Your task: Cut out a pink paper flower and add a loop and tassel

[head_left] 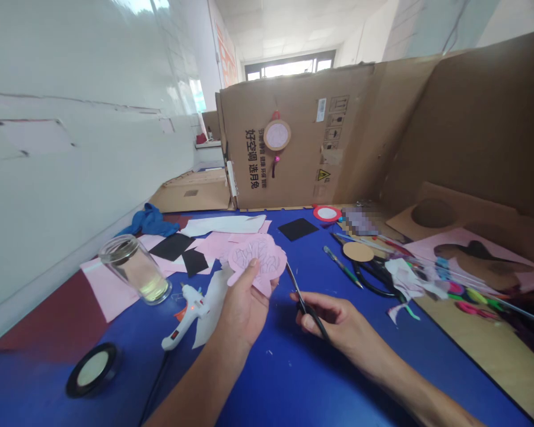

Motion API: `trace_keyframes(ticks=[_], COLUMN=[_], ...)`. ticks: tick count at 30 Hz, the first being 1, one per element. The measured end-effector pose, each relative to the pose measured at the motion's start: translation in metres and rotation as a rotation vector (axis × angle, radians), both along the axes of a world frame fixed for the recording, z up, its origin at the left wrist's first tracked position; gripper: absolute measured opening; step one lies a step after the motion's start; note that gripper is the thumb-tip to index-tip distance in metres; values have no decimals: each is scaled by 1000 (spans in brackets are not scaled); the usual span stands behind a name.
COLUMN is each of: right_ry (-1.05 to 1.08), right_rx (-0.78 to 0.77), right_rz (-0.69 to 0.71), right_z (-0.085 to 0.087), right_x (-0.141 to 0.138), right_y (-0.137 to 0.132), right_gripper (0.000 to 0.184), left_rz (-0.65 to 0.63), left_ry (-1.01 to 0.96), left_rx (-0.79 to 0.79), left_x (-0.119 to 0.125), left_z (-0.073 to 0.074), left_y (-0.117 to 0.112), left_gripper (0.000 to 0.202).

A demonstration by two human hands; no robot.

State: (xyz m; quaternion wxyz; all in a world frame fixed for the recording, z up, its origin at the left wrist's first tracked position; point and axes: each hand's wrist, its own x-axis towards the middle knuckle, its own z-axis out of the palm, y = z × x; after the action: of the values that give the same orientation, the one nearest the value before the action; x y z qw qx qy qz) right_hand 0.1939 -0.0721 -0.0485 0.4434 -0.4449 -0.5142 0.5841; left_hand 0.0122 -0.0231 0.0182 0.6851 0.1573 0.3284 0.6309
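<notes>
My left hand (249,302) pinches a pink paper cutout (260,255) with a wavy edge and dark line drawing, thumb on top and fingers beneath. In my right hand (333,317) is a pair of black-handled scissors (300,293), its blades pointing up and left at the cutout's right edge. Whether the blades touch the paper I cannot tell. Left of my left hand, a white glue gun (184,317) with a small red light lies on a strip of pale paper (211,308).
A glass jar (136,270) with yellowish liquid and a black tape roll (92,369) are at left. Pink sheets (109,287) and black squares (298,229) lie behind. Pens (342,267), scraps (407,277) and tools crowd the right. Cardboard walls (302,142) enclose the back.
</notes>
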Motion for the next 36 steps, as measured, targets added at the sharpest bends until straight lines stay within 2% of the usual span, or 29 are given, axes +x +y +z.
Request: trace_keyframes(ticks=[14, 36], right_ry=[0, -23], right_rx=[-16, -17], right_rz=[6, -10], right_z=[3, 9], right_x=[-1, 1], right_y=[-1, -2], right_gripper=[66, 68], left_rz=[16, -20], left_ry=[-41, -17], left_rx=[-65, 2], left_x=[-2, 3], left_z=[2, -4], left_y=[1, -2], left_gripper=[39, 52])
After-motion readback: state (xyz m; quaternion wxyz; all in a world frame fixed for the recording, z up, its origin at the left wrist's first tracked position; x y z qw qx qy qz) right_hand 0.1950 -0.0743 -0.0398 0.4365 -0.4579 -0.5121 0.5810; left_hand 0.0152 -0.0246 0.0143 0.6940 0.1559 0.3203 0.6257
